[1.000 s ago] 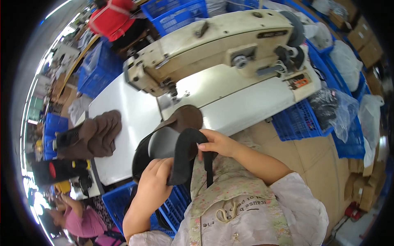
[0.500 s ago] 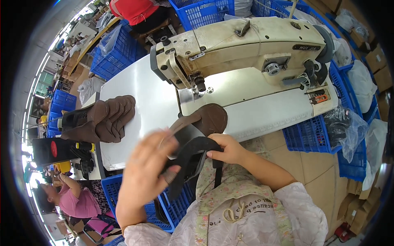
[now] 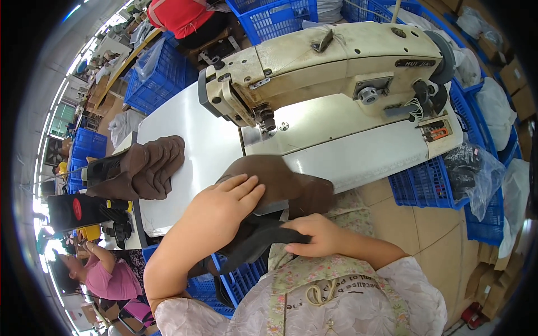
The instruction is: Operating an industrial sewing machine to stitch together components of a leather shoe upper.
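My left hand [image 3: 221, 210] lies over a brown leather-like piece [image 3: 263, 173], its fingers stretched out on the surface and its thumb hidden. The piece spreads over the front edge of the white sewing table [image 3: 190, 126], with a second brown lobe hanging to the right. Closer to my body, my right hand [image 3: 316, 235] pinches the end of a curved black strip [image 3: 258, 242]. More black material lies between the strip and the brown piece; whether they are joined cannot be seen. Beyond my hands stands a cream sewing machine [image 3: 314, 67], its needle area just past the brown piece.
A pile of overlapping brown pieces [image 3: 151, 162] sits on the table's left end. Blue crates stand below left [image 3: 246, 277], at right [image 3: 420, 185] and behind the machine [image 3: 274, 19]. Clear bags fill the right side. A person in pink [image 3: 109, 274] sits at far left.
My left hand has come down onto the brown piece, which now lies broad side up and covers more of the table edge. My right hand has moved slightly nearer my body with the black strip.
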`<state>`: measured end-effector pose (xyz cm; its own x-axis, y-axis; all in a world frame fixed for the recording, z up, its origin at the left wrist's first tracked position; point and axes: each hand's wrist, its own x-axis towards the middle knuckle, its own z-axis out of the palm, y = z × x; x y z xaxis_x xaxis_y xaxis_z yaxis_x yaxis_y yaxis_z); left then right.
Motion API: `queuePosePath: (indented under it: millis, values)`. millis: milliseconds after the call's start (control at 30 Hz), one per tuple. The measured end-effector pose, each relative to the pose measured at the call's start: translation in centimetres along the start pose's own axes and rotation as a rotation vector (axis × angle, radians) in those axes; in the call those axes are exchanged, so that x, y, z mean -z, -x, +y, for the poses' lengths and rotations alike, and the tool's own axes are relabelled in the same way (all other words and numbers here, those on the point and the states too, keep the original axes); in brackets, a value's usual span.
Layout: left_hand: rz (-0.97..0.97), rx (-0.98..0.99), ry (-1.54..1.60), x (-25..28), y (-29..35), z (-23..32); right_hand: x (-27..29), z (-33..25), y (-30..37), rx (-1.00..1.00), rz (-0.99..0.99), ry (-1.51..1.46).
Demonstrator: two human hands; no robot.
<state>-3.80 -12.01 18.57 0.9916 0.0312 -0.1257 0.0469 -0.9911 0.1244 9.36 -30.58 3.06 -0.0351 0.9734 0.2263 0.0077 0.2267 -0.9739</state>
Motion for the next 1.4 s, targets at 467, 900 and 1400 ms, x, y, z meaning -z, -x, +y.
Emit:
queuePosePath:
  millis: [467, 900, 1400]
  values:
    - [-0.225, 0.235, 0.304, -0.5, 13.2, -1.0, 5.7, 3.7, -0.9, -0.031, 0.541, 0.968]
    - [-0.216, 0.242, 0.324, -0.5, 18.0, 1.5, 4.7, 0.0, -0.7, -0.046, 0.645, 0.891]
    - [-0.217, 0.216, 0.274, 0.4, 16.4, 1.4, 2.0, -2.4, 0.6, -0.259, 0.298, 0.326]
